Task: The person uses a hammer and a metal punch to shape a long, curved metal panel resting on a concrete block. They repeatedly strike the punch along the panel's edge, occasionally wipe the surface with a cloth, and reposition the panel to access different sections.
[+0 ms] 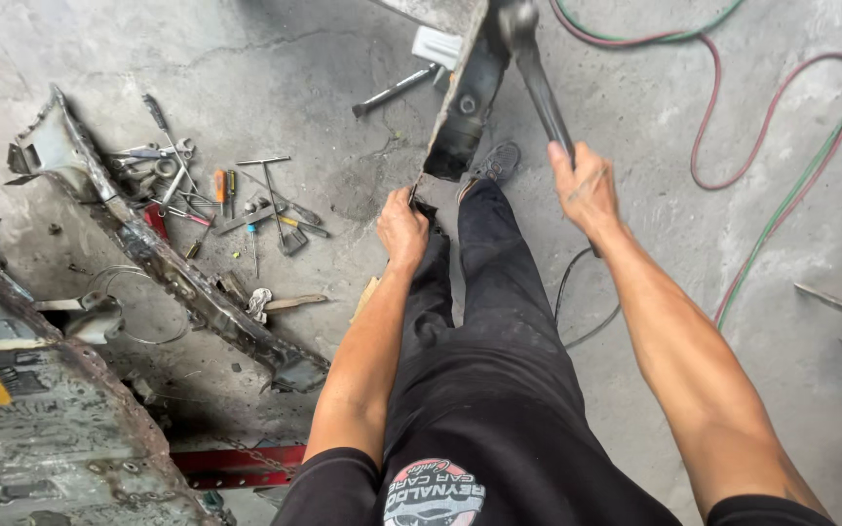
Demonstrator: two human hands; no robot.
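A cracked concrete floor (275,68) carries everything in this workshop scene. At its left edge lies a large rusted body panel (41,429), and beside it a long, bent sill strip (163,258) runs diagonally from the upper left toward the floor's middle. Red and green hoses (733,117) loop across the upper right corner.

At the top centre a dark sheet-metal section (465,102) stands on end, apparently kept upright so its face can be struck. The left hand (402,232) is closed over the section's lower corner, steadying it against the person's black-trousered leg (499,292). The right hand (585,185) is wrapped tight around the handle of a hammer (536,73), whose head is raised near the section's upper edge, just under the top of the frame.

Between the strip and the upright section, hand tools (216,195) are scattered within reach: wrenches, screwdrivers and a chisel-like bar. A single chrome tool (394,90) lies apart, nearer the top.
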